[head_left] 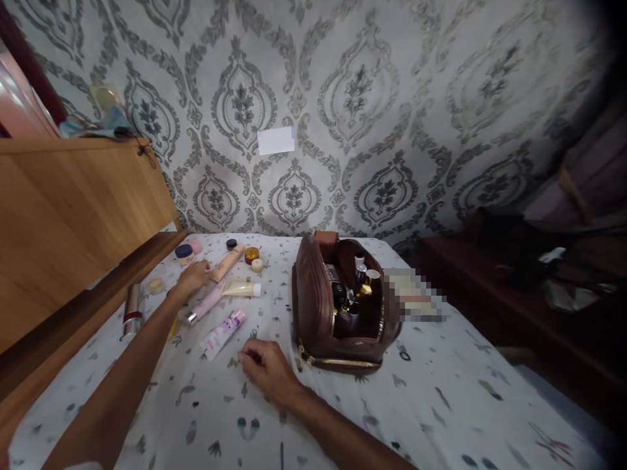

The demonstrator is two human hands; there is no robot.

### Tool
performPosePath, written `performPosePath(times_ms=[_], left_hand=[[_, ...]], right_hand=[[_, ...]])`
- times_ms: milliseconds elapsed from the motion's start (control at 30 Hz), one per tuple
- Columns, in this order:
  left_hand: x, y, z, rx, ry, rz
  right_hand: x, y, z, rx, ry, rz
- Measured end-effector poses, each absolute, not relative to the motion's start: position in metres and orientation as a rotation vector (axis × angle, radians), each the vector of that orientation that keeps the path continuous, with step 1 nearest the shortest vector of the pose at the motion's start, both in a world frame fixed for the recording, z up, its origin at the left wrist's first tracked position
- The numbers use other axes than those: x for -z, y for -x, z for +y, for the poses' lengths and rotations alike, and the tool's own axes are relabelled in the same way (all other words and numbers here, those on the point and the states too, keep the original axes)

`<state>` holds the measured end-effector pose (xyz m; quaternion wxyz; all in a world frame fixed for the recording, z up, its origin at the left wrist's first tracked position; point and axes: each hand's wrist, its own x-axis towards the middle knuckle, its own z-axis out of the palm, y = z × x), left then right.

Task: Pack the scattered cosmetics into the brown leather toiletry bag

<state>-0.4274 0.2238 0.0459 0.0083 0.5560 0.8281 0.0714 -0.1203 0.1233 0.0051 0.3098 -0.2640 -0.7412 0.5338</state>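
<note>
My left hand (192,278) reaches across the bed and its fingers lie on a peach tube (228,262). A pink tube (204,305), a cream tube (241,288) and a white-and-purple tube (222,333) lie close by. My right hand (265,369) rests on the patterned sheet (431,398) with its fingers curled, nothing visible in them, just left of an open brown toiletry bag (318,313). Several small bottles (361,277) stand inside the bag.
Small jars (185,251) and a gold-lidded pot (252,254) sit near the wall. A metallic tube (132,309) lies by the wooden headboard (73,209). Papers (414,297) lie right of the bag. A dark bench (514,287) with clutter stands at the right.
</note>
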Motion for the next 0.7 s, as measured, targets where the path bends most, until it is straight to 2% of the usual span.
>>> performPosePath(times_ms=[400, 700], left_hand=[[-0.067, 0.478, 0.239, -0.483, -1.397, 2.916], [-0.069, 0.505, 0.260, -0.510, -1.460, 2.817]], right_hand=[[-0.004, 0.120, 0.126, -1.402, 0.680, -2.021], [-0.009, 0.117, 0.126, -1.435, 0.670, -2.011]])
